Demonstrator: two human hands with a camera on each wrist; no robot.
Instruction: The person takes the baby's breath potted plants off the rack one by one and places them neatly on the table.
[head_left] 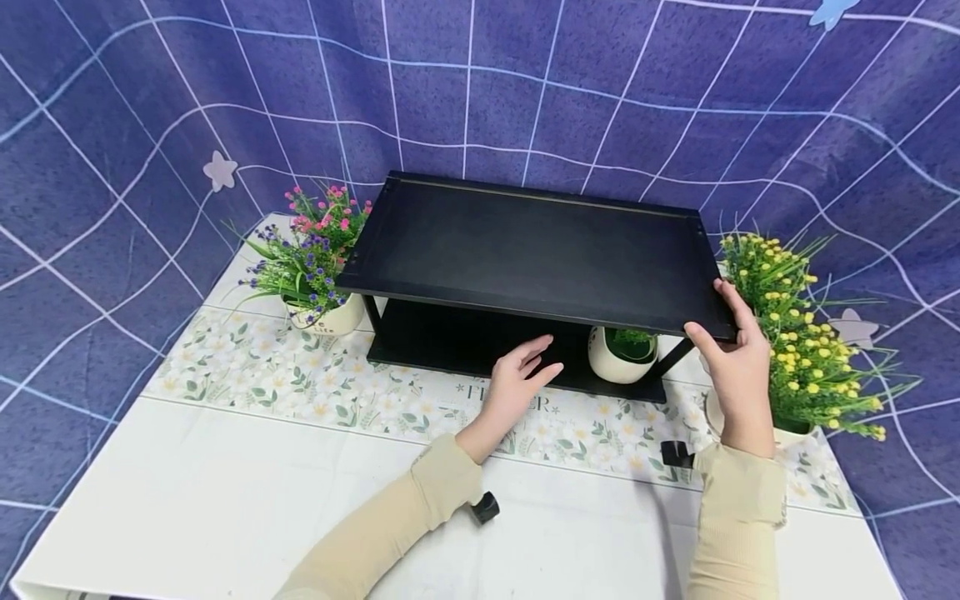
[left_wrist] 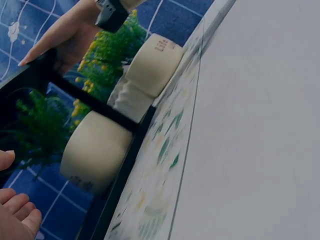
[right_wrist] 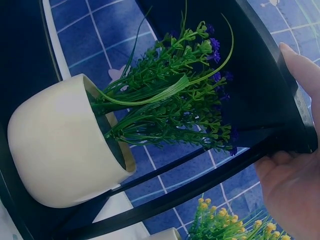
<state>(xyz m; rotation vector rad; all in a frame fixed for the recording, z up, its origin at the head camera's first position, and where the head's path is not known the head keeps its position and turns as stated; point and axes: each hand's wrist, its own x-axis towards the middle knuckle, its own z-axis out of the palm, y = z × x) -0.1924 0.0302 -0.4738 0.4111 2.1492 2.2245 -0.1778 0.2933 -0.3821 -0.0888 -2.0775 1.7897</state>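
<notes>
A black two-tier shelf point(head_left: 525, 250) stands toward the back of the table. At its upper right corner my right hand point(head_left: 738, 367) grips the top board, and in the right wrist view the curled fingers point(right_wrist: 280, 159) show at the board's edge. Inside on the lower tier, at the right end, sits a cream pot point(head_left: 618, 357) whose green plant has purple flowers point(right_wrist: 216, 50). The top board hides most of this plant from the head camera. My left hand point(head_left: 517, 375) is in front of the shelf's opening, left of the pot, fingers loosely spread and holding nothing.
Left of the shelf is a cream pot point(head_left: 337, 318) with pink and purple flowers. Yellow flowers point(head_left: 806, 342) in another cream pot stand on the right, close beside my right hand. A floral runner point(head_left: 277, 379) crosses the white table point(head_left: 225, 475); a blue curtain point(head_left: 480, 100) hangs behind.
</notes>
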